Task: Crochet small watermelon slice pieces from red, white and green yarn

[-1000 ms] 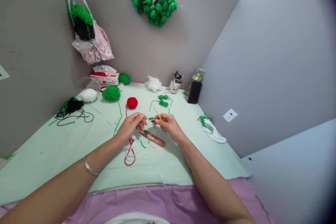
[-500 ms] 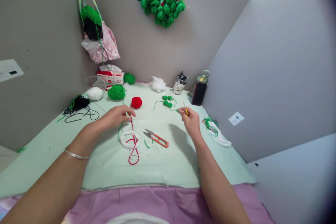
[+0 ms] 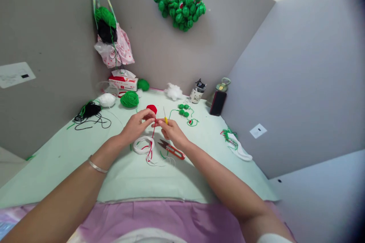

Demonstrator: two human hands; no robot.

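Observation:
My left hand [image 3: 138,124] pinches a strand of red yarn [image 3: 153,133] that hangs down to a loose coil of white and red yarn [image 3: 144,145] on the pale green mat [image 3: 85,152]. My right hand [image 3: 172,131] meets it fingertip to fingertip and grips a crochet hook with a yellow handle [image 3: 165,117], its tip pointing up. Just behind the hands lies a red yarn ball [image 3: 152,108]. Orange-handled thread snips [image 3: 172,149] lie on the mat under my right wrist.
Green yarn balls [image 3: 129,99], a white ball [image 3: 107,100], black yarn [image 3: 90,111], a tissue box [image 3: 123,82], stuffing [image 3: 173,92], a jar [image 3: 197,93] and a dark phone [image 3: 218,102] line the back. Small green crocheted pieces [image 3: 184,111] lie right of the hands. Grey partitions enclose the mat.
The right hand set a small green piece down at the right and came back to the middle with the hook. The left hand picked up the red strand and joined it.

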